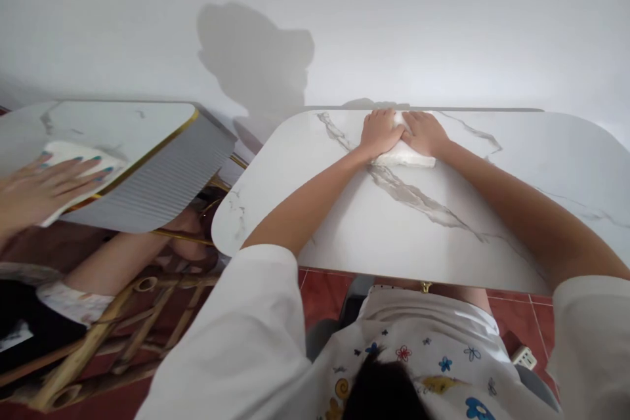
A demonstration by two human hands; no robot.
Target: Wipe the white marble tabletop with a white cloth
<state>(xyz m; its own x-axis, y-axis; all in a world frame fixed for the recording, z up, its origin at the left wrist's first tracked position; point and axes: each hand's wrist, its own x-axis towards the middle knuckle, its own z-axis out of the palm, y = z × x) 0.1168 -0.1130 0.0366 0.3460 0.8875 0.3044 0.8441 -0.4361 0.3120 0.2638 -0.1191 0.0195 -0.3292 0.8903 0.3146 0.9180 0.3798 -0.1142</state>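
A folded white cloth (404, 156) lies near the far edge of a white marble-patterned table (339, 223). My left hand (381, 132) presses down on the cloth's left part, its fingers pointing toward the wall. Beside it, my right hand (424, 134) rests on the right part of the same cloth. The two thumbs meet or nearly meet. Both palms face down, and the cloth's near edge shows between and below the hands.
At the left, another person's hand (59, 184) lies on a white cloth on a second marble-patterned table (152, 119) with a ribbed grey side. A bamboo chair (142, 321) stands below it. A wall (443, 26) rises behind both tables.
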